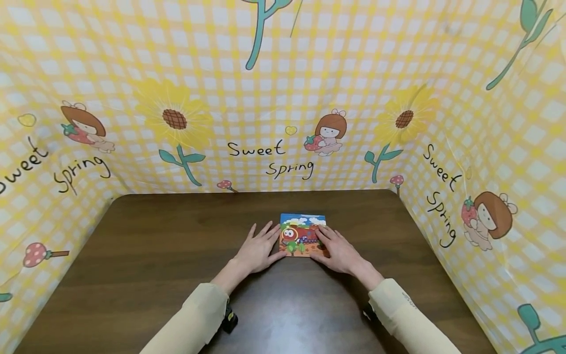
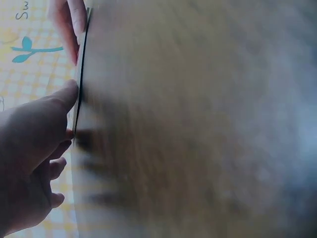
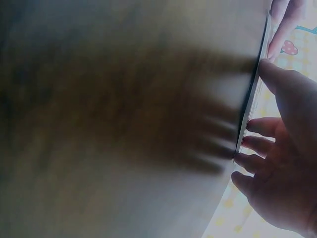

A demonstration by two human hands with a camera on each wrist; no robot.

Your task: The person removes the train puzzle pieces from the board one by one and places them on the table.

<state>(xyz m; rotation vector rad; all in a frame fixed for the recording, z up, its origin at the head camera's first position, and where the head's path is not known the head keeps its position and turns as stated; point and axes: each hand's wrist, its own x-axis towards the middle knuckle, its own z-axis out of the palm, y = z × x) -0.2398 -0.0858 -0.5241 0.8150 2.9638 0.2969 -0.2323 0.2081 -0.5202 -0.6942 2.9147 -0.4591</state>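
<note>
A thin square picture board (image 1: pixel 305 236) lies flat on the brown table, printed with a cartoon red train, blue sky and green plants. At its left edge rests my left hand (image 1: pixel 258 250), fingers spread and straight, the thumb by the near left corner. My right hand (image 1: pixel 338 250) lies over the board's right side with fingers extended across the print. Seen from the left wrist, the board's thin edge (image 2: pixel 80 84) runs beside the left thumb (image 2: pixel 67 94). The right wrist view shows the right fingertips (image 3: pixel 240 157) along the edge (image 3: pixel 251 96).
The brown wooden table (image 1: pixel 155 246) spreads out around the board. A yellow checked cloth (image 1: pixel 247 108) with sunflowers, cartoon figures and "Sweet Spring" lettering rises behind the table and along both sides. Dark wrist-worn devices (image 1: pixel 230 318) show at the cuffs.
</note>
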